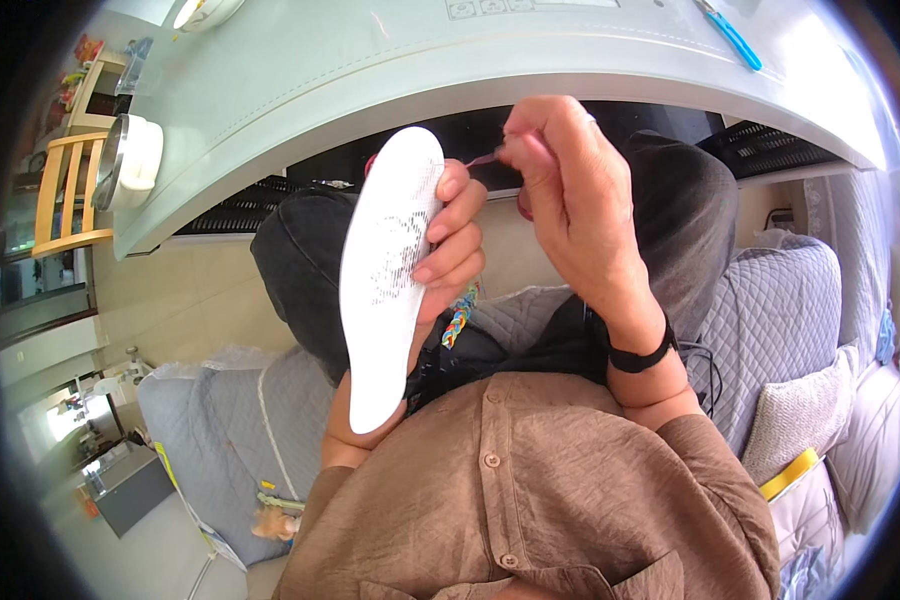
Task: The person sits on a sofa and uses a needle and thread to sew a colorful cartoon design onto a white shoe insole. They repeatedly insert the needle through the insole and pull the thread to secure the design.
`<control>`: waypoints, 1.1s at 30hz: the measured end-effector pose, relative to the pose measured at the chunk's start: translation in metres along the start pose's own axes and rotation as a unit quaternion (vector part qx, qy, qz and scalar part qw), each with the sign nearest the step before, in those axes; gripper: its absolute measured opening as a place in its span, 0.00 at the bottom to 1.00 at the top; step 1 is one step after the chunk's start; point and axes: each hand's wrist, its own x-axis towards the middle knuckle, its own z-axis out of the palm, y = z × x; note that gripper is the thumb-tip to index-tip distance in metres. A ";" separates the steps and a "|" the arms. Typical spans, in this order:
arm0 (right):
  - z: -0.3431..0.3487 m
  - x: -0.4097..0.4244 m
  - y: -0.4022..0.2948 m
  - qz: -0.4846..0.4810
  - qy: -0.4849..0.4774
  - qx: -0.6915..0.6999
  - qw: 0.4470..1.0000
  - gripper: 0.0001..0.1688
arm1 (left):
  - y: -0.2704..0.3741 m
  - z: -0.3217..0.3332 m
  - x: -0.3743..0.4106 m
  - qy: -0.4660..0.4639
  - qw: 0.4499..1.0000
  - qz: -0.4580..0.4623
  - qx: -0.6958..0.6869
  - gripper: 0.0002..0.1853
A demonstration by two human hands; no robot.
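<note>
A white insole [386, 300] stands tilted before me, with dark printed marks on its face. My left hand [454, 232] grips its right edge, fingers curled over the printed face and the palm behind it. My right hand [577, 187] is raised to the right, thumb and forefinger pinched on a thin pinkish strand [484, 159] that runs towards the left hand. The far side of the insole and the strand's other end are hidden. Below the left hand hangs a multicoloured braided cord [461, 319]. The right fingertips are slightly blurred.
A pale green table [300, 75] curves across the front, its edge just beyond my hands. On it lie a blue-handled tool [735, 41], a white pot [136, 161] and a bowl [206, 11]. A grey quilted sofa cover [772, 315] is around my seat.
</note>
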 end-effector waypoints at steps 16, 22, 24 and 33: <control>0.007 -0.010 -0.018 -0.042 -0.071 -0.070 0.994 0.16 | -0.011 -0.006 -0.010 0.045 0.998 0.021 -0.026 0.22; 0.005 -0.009 -0.018 -0.044 -0.063 -0.060 0.995 0.16 | -0.007 -0.018 -0.007 0.009 1.000 0.021 0.016 0.18; 0.002 -0.008 -0.018 -0.047 -0.060 -0.051 0.996 0.15 | 0.001 -0.019 -0.003 -0.006 0.997 0.013 0.071 0.13; 0.004 -0.005 -0.008 0.060 -0.048 0.087 0.993 0.10 | -0.007 0.005 0.004 0.269 0.827 0.159 0.467 0.12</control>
